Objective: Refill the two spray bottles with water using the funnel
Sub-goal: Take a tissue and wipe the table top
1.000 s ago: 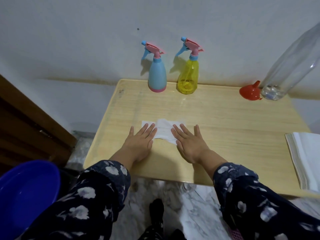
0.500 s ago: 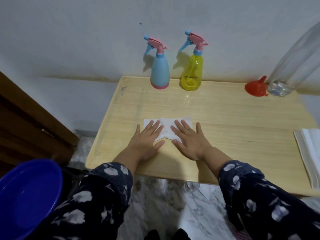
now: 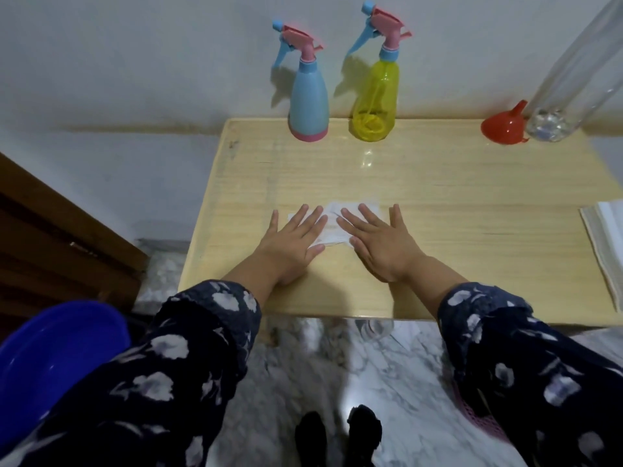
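Observation:
Two spray bottles stand upright at the back edge of the wooden table (image 3: 438, 197), against the wall: a light blue one (image 3: 309, 96) with a pink base and a clear yellow one (image 3: 376, 99) to its right. Both carry pink and blue trigger heads. A red funnel (image 3: 502, 128) lies mouth-down at the back right, touching a tall clear water bottle (image 3: 569, 79). My left hand (image 3: 293, 241) and my right hand (image 3: 377, 241) lie flat, fingers straight, side by side on a white tissue (image 3: 337, 224) in the middle of the table.
A folded white cloth (image 3: 606, 244) lies at the table's right edge. A blue plastic basin (image 3: 50, 365) sits low at the left, beside brown wooden furniture (image 3: 50, 230). Marble floor shows below the table's front edge.
The view has tilted, so the bottles sit higher in the frame. Both hands stay flat on the tissue, shifted slightly forward.

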